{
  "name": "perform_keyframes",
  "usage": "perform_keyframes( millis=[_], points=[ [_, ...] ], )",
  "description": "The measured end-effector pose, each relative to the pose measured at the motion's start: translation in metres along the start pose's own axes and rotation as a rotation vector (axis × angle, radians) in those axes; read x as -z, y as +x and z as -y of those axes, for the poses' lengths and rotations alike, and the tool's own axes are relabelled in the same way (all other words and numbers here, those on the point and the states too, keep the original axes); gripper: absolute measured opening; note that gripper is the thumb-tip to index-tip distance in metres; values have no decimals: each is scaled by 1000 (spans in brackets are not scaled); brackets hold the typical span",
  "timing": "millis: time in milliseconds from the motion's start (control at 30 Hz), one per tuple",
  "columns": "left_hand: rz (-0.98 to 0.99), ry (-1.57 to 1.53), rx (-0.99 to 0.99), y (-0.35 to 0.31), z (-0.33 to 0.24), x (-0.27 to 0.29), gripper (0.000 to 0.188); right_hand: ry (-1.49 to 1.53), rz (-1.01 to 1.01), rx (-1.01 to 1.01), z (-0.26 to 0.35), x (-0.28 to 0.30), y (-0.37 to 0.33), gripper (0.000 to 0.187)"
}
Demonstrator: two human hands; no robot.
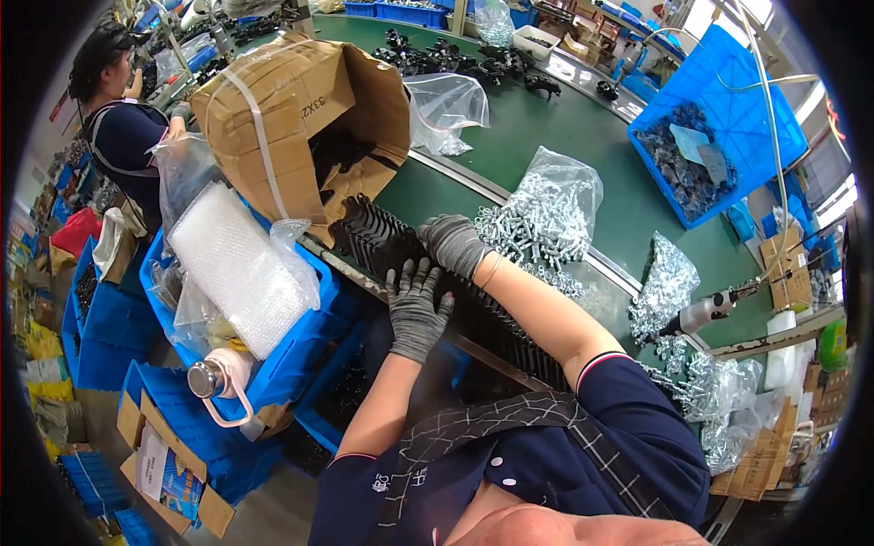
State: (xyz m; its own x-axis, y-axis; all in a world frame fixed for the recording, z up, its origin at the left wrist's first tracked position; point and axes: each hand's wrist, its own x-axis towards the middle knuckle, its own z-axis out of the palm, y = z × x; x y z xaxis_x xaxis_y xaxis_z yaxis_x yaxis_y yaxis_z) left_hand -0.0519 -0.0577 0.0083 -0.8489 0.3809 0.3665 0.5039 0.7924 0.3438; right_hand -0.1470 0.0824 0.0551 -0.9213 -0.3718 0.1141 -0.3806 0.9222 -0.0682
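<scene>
Both my hands wear grey knit gloves. My left hand (pixel 416 309) lies flat, fingers spread, on a long row of black plastic parts (pixel 382 238) stacked side by side along the bench edge. My right hand (pixel 452 244) rests curled on the same row a little farther along, close to a clear bag of silver screws (pixel 546 207). Whether either hand grips a part is hidden by the fingers.
An open cardboard box (pixel 291 109) lies tipped on its side behind the row. Blue crates (pixel 300 355) with a bubble-wrap bag (pixel 228 264) and a steel flask (pixel 205 379) stand to my left. A power screwdriver (pixel 706 314) hangs right. Another person (pixel 118 118) works at far left.
</scene>
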Motion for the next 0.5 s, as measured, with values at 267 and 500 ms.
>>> perform_keyframes(
  millis=[267,500],
  points=[
    [9,11,10,3,1,-3,51,-53,102,-113,12,8,5,21],
    [5,17,3,3,-1,-5,50,-139,-26,-100,17,0,-4,30]
  ],
)
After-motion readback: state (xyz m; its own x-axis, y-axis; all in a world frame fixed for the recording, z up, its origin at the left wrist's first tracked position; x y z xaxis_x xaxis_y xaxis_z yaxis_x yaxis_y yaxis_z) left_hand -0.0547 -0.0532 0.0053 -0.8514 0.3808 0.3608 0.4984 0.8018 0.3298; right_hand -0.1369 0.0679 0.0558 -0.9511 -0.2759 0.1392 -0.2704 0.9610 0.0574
